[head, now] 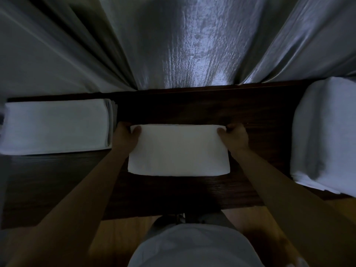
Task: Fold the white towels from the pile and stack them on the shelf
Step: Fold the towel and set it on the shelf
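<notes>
White and folded into a rectangle, the towel [178,150] is lying flat on the dark wooden shelf [192,108], between a neat stack [55,126] on the left and a loose pile [325,135] on the right. Both hands are pinching its far corners, the left hand [128,134] and the right hand [234,136] each pressing a thumb on top with fingers curling behind the edge.

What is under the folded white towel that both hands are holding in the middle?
The folded towel lies on the dark wooden surface, which shows all around it. The left hand and right hand pinch its far corners. The part of the surface directly beneath the towel is covered.
</notes>
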